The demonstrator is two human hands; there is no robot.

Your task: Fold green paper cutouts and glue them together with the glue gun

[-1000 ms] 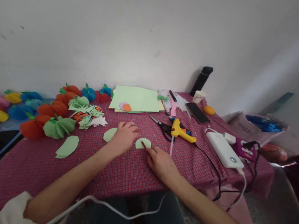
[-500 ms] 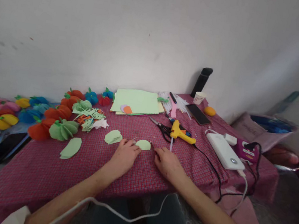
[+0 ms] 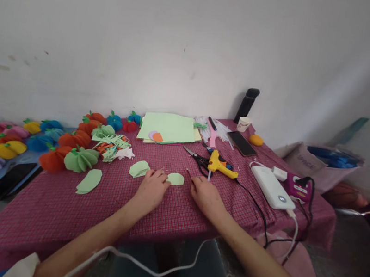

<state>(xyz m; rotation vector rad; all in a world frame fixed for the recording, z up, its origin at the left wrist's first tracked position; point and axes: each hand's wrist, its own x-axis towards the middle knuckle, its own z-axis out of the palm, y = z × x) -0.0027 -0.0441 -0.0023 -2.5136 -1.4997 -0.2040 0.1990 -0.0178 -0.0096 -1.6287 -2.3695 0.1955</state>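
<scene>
A pale green half-round paper piece [image 3: 175, 179] lies on the red checked tablecloth [image 3: 88, 217]. My left hand [image 3: 151, 190] rests palm down just left of it, fingers flat and reaching its edge. My right hand [image 3: 206, 195] lies just right of the piece, fingers curled around a thin stick [image 3: 188, 172] that points up past the paper. A folded green paper piece [image 3: 140, 169] sits left of my left hand.
Black scissors [image 3: 199, 158] and a yellow glue gun [image 3: 220, 164] lie beyond my right hand, a white power bank [image 3: 270, 187] with cables further right. A paper stack [image 3: 169, 127] is at the back. Paper pumpkins [image 3: 79, 159] and scraps [image 3: 111, 145] fill the left.
My left hand drew back off the folded green piece and settled beside the half-round piece. My right hand pulled slightly away from the paper's edge.
</scene>
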